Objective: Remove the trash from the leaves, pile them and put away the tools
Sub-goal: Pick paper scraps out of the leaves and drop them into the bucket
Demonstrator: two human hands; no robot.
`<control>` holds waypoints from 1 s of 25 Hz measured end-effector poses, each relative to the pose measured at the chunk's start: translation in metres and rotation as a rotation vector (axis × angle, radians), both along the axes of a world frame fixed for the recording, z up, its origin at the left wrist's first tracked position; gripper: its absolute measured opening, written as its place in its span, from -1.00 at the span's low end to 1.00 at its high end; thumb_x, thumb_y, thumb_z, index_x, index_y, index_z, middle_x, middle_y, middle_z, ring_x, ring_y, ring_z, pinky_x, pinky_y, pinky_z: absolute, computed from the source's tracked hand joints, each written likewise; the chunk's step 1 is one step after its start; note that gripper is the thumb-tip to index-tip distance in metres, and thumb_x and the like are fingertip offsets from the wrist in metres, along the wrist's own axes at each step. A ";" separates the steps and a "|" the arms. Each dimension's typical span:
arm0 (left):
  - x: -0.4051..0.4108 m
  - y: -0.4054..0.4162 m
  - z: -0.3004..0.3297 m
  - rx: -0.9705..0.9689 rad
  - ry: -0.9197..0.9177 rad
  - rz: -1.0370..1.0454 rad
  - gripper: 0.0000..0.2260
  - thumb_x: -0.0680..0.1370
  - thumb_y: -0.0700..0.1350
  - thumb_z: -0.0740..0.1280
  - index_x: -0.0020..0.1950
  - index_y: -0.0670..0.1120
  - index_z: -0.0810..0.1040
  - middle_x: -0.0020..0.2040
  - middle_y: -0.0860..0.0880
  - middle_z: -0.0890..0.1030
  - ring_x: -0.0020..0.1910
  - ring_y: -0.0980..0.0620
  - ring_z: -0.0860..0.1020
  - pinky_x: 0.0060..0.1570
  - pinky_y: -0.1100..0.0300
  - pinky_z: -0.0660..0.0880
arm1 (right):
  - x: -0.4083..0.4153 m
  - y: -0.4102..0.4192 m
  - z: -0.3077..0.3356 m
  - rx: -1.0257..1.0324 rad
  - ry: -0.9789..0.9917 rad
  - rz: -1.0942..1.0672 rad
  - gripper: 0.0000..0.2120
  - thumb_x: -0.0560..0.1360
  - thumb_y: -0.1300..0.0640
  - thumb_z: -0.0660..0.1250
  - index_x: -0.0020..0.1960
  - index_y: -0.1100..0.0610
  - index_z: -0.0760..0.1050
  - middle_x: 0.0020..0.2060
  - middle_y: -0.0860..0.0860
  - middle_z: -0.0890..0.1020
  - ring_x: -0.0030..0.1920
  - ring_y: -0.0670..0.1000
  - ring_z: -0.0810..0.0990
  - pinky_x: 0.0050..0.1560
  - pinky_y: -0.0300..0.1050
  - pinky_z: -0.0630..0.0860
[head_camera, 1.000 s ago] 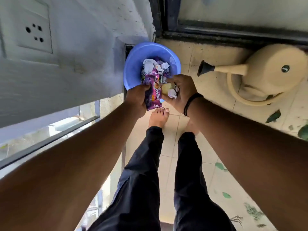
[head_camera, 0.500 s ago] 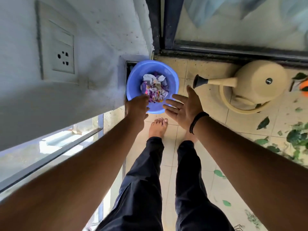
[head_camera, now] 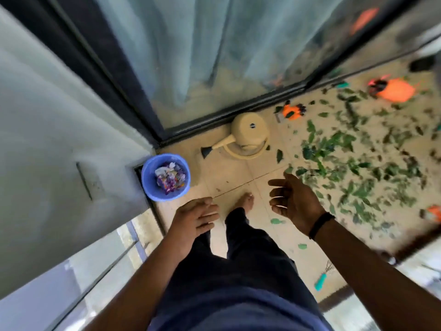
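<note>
The leaves (head_camera: 353, 163) are what we turn to now, scattered green across the tiled floor (head_camera: 238, 168) towards its far right side, thickest just beyond our right hand (head_camera: 294, 201). That hand hangs released, fingers spread and loosely bent, holding nothing, and the nearest leaves lie just past its fingertips, ahead and to the right. Our left hand (head_camera: 195, 218) is released too, fingers straight, empty, hovering above our own leg, well apart from any leaf. So the right hand is plainly the nearer one, and we judge the gathering will start from that side.

The trash (head_camera: 170, 179) sits in the blue bucket (head_camera: 149, 185), tucked into the floor's far left corner against the wall, well away from the leaves. We'd call that step done, or close to it, though blur could hide scraps among the leaves.

Tools are still out: a cream watering can (head_camera: 248, 137) by the sliding door track, an orange hand tool (head_camera: 292, 112) beside it, a teal-handled tool (head_camera: 321, 280) near the floor's near right edge. The spread runs broadly left to right, so we expect sweeping inward from both ends to pile it.
</note>
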State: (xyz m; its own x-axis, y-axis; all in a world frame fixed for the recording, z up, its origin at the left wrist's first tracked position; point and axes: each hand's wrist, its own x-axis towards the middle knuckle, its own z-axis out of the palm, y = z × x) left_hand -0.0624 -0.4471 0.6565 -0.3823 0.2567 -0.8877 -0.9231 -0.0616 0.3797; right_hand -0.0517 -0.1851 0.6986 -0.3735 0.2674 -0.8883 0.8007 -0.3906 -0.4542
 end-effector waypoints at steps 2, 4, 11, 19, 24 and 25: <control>-0.002 0.007 0.024 0.016 0.032 -0.068 -0.77 0.68 -0.13 0.22 0.26 -0.16 0.56 0.15 -0.19 0.69 0.16 -0.18 0.66 0.28 -0.07 0.51 | 0.035 0.026 0.034 0.022 0.053 -0.157 -0.55 0.68 -0.13 0.13 0.13 0.23 0.59 -0.32 0.06 0.58 -0.35 0.05 0.54 -0.26 -0.06 0.47; -0.004 0.016 0.043 0.012 0.081 -0.186 -0.76 0.69 -0.12 0.21 0.29 -0.18 0.54 0.16 -0.20 0.69 0.17 -0.18 0.66 0.31 -0.10 0.49 | 0.068 0.043 0.057 0.047 0.107 -0.298 -0.55 0.68 -0.12 0.11 0.13 0.22 0.59 -0.28 0.06 0.58 -0.35 0.04 0.54 -0.27 -0.08 0.47; 0.014 0.086 0.079 -0.039 0.189 -0.572 -0.77 0.68 -0.11 0.24 0.27 -0.17 0.55 0.13 -0.18 0.70 0.13 -0.15 0.67 0.12 0.01 0.56 | 0.196 0.067 0.077 -0.008 0.287 -0.706 -0.60 0.67 -0.09 0.17 0.06 0.21 0.61 -0.27 0.07 0.59 -0.33 0.04 0.53 -0.31 -0.11 0.48; 0.099 0.214 0.111 0.006 0.263 -0.762 -0.81 0.66 -0.11 0.26 0.19 -0.16 0.56 0.09 -0.23 0.70 0.07 -0.14 0.69 0.03 0.06 0.58 | 0.338 0.092 0.052 -0.115 0.350 -1.161 -0.66 0.65 -0.05 0.19 0.00 0.20 0.58 -0.26 0.07 0.58 -0.26 0.07 0.53 -0.23 -0.09 0.50; 0.130 0.252 0.128 0.011 0.309 -0.865 -0.81 0.65 -0.13 0.28 0.19 -0.18 0.57 0.10 -0.26 0.69 0.10 -0.18 0.67 0.07 0.02 0.58 | 0.381 0.106 0.046 -0.103 0.395 -1.319 -0.68 0.65 -0.03 0.20 -0.02 0.20 0.57 -0.23 0.08 0.58 -0.23 0.08 0.53 -0.19 -0.08 0.50; 0.132 0.258 0.130 0.007 0.327 -0.875 -0.81 0.66 -0.13 0.27 0.19 -0.18 0.57 0.11 -0.26 0.69 0.10 -0.18 0.67 0.09 0.01 0.57 | 0.385 0.109 0.047 -0.107 0.412 -1.346 -0.68 0.65 -0.03 0.20 -0.03 0.20 0.57 -0.24 0.08 0.58 -0.23 0.08 0.54 -0.20 -0.08 0.50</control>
